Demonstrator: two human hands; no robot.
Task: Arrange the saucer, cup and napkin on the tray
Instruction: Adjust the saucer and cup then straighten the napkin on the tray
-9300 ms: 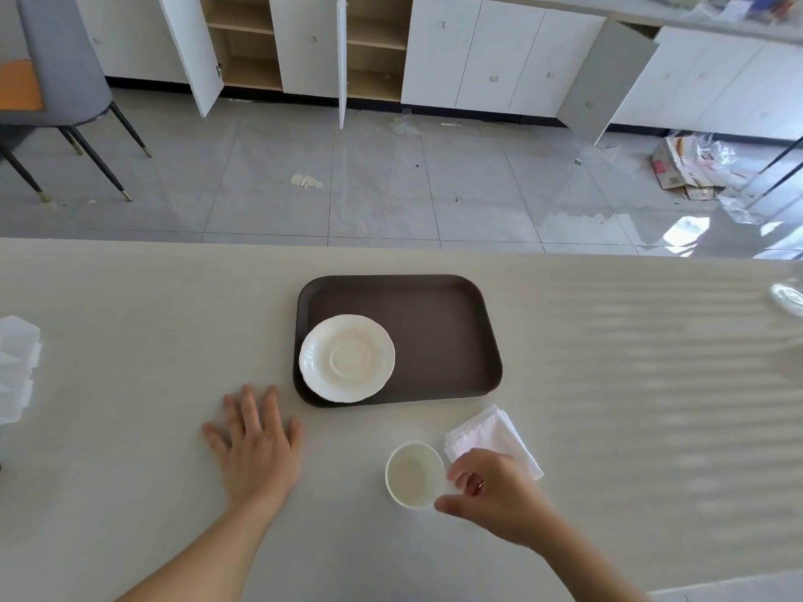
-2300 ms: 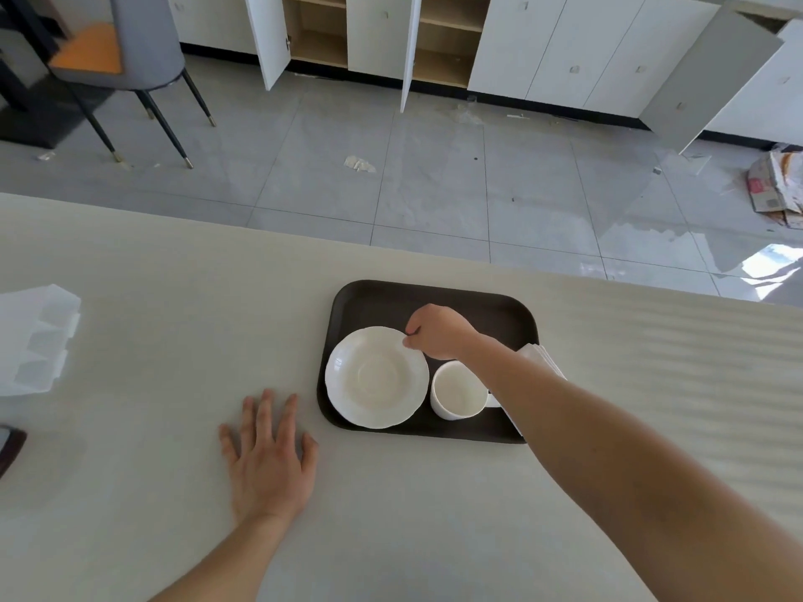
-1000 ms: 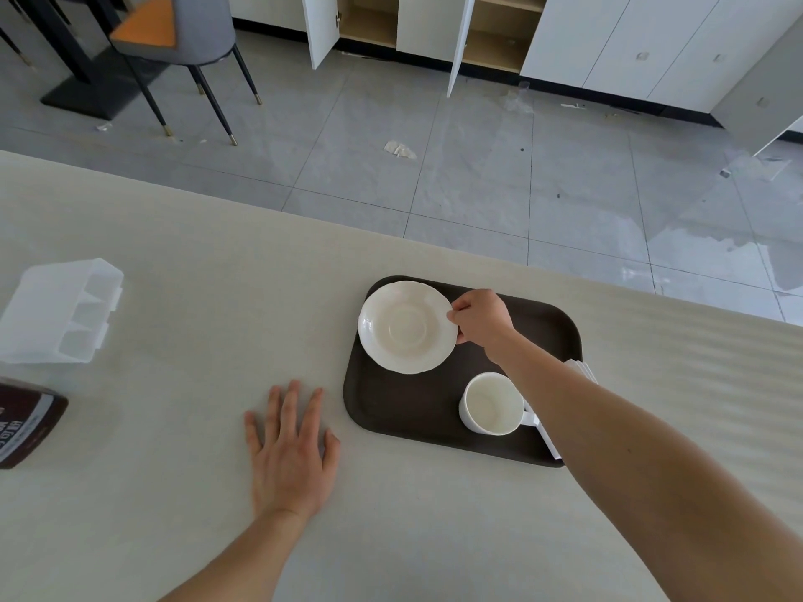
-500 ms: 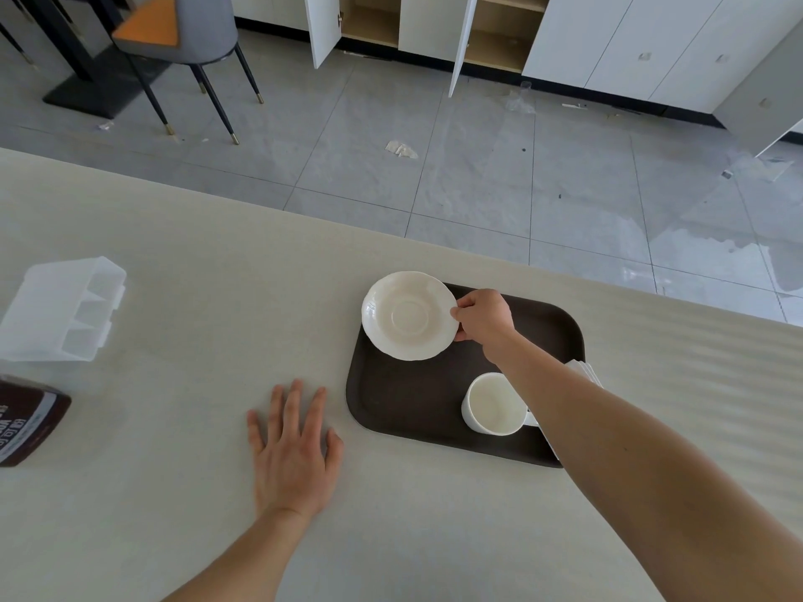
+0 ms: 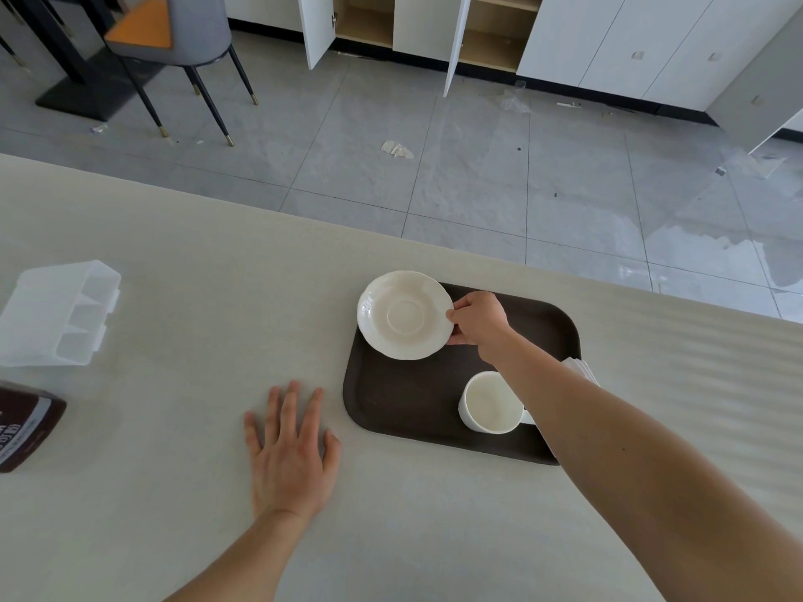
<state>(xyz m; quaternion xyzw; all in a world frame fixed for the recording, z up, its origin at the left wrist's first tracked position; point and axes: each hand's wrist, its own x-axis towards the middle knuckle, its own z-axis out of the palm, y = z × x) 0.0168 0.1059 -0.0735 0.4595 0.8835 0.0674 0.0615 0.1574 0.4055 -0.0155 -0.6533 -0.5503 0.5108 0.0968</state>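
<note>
A dark brown tray (image 5: 404, 401) lies on the pale table. My right hand (image 5: 480, 319) pinches the right rim of the white saucer (image 5: 404, 315), which is held over the tray's far left corner and reaches past its edge. A white cup (image 5: 491, 404) stands upright on the tray's near right part. The white napkin (image 5: 580, 369) shows only as a folded corner at the tray's right side; my forearm hides the remainder. My left hand (image 5: 291, 449) rests flat on the table left of the tray, fingers spread.
A clear plastic divided box (image 5: 58, 312) sits at the table's left, with a dark brown packet (image 5: 24, 423) nearer me at the left edge. Beyond the table's far edge is grey floor, a grey chair (image 5: 182, 41) and white cabinets with open doors.
My right hand took the saucer by its rim and carried it from the tray's near left part toward the far left corner. The left hand has stayed flat on the table.
</note>
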